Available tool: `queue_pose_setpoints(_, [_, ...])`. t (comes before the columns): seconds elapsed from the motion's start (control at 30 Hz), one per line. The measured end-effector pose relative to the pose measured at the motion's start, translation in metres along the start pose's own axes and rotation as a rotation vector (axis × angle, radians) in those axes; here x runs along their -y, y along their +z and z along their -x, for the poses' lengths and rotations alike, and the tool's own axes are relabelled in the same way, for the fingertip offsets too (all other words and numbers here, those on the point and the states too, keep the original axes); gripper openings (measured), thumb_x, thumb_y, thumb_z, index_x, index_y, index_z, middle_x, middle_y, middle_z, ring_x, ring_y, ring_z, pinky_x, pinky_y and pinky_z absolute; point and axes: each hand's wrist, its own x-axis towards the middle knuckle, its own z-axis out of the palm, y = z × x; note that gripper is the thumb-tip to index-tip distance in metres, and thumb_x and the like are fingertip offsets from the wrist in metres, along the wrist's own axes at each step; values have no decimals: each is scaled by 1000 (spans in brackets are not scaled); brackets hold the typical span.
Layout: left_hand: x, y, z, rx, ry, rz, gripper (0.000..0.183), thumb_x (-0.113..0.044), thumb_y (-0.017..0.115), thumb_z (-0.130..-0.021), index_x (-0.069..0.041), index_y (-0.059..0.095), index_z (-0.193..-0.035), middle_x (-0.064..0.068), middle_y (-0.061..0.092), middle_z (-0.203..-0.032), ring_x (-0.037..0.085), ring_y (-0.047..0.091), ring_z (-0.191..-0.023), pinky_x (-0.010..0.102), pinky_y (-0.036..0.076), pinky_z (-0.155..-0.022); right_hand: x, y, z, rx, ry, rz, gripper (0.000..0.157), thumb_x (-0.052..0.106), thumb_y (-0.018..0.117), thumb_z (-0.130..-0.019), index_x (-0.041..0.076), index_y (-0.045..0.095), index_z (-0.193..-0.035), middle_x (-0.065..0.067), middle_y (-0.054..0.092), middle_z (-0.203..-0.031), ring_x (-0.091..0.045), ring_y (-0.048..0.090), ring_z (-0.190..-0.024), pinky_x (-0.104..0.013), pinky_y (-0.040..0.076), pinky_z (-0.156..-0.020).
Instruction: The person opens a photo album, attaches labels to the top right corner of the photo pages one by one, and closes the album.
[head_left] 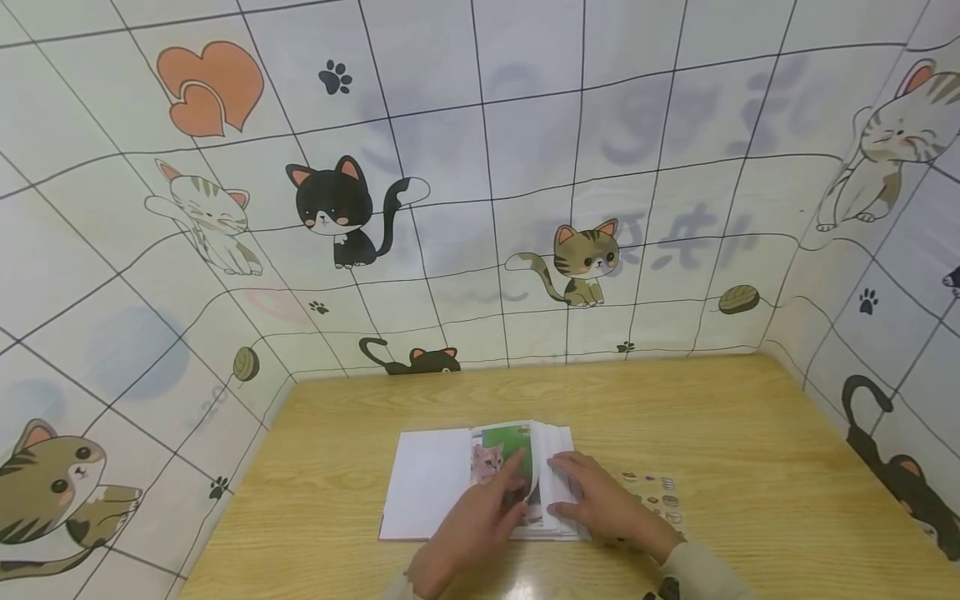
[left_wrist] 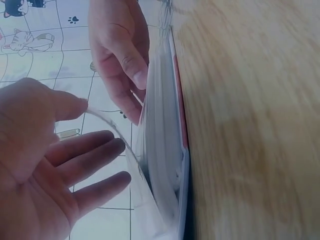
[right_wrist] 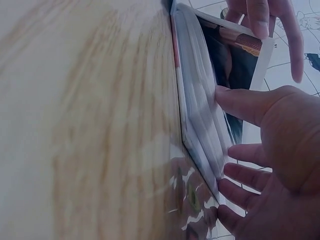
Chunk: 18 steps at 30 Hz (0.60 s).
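Note:
A photo album lies open on the table, its left side white. My left hand holds a lifted page that bears a picture of a kitten on green. In the left wrist view, the thumb of my left hand is at the curved page's edge, the other fingers spread beside it. My right hand rests on the right stack of pages. In the right wrist view, my right hand's thumb and fingertips touch the stack, fingers fairly straight.
A sticker sheet with small printed pictures lies right of the album, partly under my right forearm. The wooden table meets wall coverings printed with cats and grid lines at the back and both sides.

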Motion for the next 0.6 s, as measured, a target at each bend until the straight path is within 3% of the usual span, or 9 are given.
queue_pose_setpoints(0.13, [-1,-1,1,-35,-24,40,65,-16,61,-98,-12,29,-155,2,70,-123,7,68,-98,27,55,-86,0,0,0,-3,-7,-1,69,37,75,-86,4,51,-141,-18,46,-146,-42,40,-137,-60,33,-110])
queue_pose_setpoints(0.27, [0,-4,2,-79,-4,91,65,-10,61,-97,-13,31,-154,4,70,-123,-3,56,-64,18,51,-66,2,-1,0,-7,-20,3,69,35,76,-86,2,51,-141,-19,47,-144,-43,42,-135,-60,34,-110])
queue_pose_setpoints(0.37, [3,-6,2,-144,61,114,63,-5,62,-96,-8,34,-151,6,72,-118,0,62,-67,18,53,-68,2,-2,1,-8,-27,8,69,35,76,-86,1,51,-140,-20,47,-144,-43,42,-135,-60,34,-109])
queue_pose_setpoints(0.43, [5,-7,3,-182,86,129,61,-2,62,-94,-5,35,-149,8,74,-111,8,70,-85,22,56,-79,2,-2,1,-10,-28,11,69,35,76,-85,0,51,-140,-21,47,-144,-44,42,-135,-60,34,-109])
queue_pose_setpoints(0.5, [6,-9,3,-203,78,162,60,0,62,-94,-6,37,-148,10,74,-106,16,71,-99,27,57,-84,2,-1,1,-10,-27,14,69,35,76,-85,0,51,-140,-22,46,-145,-44,41,-135,-61,34,-109])
queue_pose_setpoints(0.6, [9,-12,4,-232,48,215,61,4,62,-92,-8,38,-146,13,75,-100,19,73,-93,25,58,-79,2,-1,0,-9,-17,17,69,34,76,-85,0,51,-140,-23,45,-146,-45,40,-136,-61,33,-110])
